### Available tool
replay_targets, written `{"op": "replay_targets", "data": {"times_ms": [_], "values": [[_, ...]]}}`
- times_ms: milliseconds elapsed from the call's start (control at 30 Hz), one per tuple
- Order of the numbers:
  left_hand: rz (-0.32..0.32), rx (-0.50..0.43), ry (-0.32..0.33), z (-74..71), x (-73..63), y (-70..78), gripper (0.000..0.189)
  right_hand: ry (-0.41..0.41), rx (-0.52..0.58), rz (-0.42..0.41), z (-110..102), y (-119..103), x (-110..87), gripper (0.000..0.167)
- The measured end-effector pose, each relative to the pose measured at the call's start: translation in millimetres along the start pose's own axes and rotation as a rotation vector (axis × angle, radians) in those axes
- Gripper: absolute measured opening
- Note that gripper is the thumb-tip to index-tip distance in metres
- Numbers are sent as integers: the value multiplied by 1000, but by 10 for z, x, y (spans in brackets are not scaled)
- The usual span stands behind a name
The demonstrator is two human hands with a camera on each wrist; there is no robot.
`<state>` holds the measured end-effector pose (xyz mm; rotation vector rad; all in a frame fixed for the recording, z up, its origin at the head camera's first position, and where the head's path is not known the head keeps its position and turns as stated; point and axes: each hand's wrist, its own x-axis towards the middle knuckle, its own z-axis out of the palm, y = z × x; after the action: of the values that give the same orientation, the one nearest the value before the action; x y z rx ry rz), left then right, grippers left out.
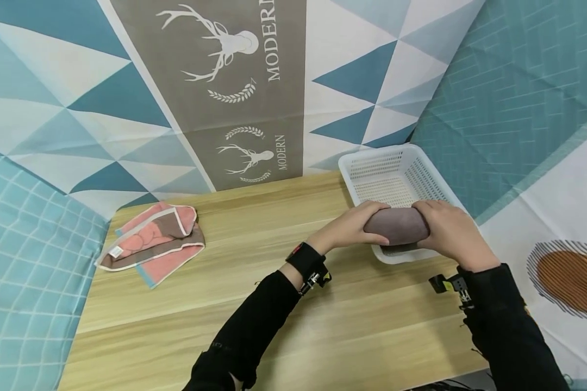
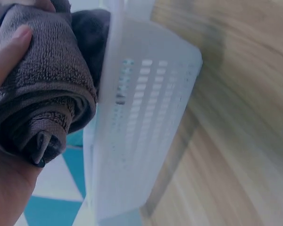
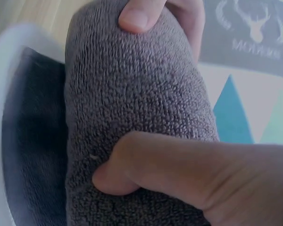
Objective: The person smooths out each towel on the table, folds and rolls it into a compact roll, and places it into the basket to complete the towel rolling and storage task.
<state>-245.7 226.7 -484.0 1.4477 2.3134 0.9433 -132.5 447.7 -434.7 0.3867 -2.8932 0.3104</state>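
A rolled brown-grey towel is held level between both hands, over the near part of a white plastic basket. My left hand grips its left end, thumb along the near side. On the right end, my right hand grips with the thumb pressed into the terry cloth. The left wrist view shows the spiral end of the roll in the left palm. Below the roll, inside the basket near its front wall, lies another dark cloth, partly hidden by the held towel.
On the left of the wooden table lies a folded pink and brown towel with white edging and a tag. Patterned cloth hangs behind the table. The basket stands at the back right, close to the teal cloth.
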Motion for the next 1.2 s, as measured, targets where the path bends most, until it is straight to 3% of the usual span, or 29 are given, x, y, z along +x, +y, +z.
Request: {"op": "replay_targets", "data": {"times_ms": [133,467,667,800,867,1000,1200], "values": [[-29,57,-23,110,113,17,76,-90,48,44,55,181,8,61],[-6,212,-60,324,323,120,70,-235,147,96,180,553,30,48],[-21,427,-72,501,343,136,67,-456,261,75,341,753,160,48],[-34,591,-47,579,345,127,64,-600,277,107,502,846,243,50],[-33,644,-40,618,351,106,51,-643,260,125,584,877,271,51],[-22,669,-45,690,366,50,23,-683,190,133,708,935,287,53],[-21,731,-78,697,406,37,21,-670,147,151,745,962,325,56]]}}
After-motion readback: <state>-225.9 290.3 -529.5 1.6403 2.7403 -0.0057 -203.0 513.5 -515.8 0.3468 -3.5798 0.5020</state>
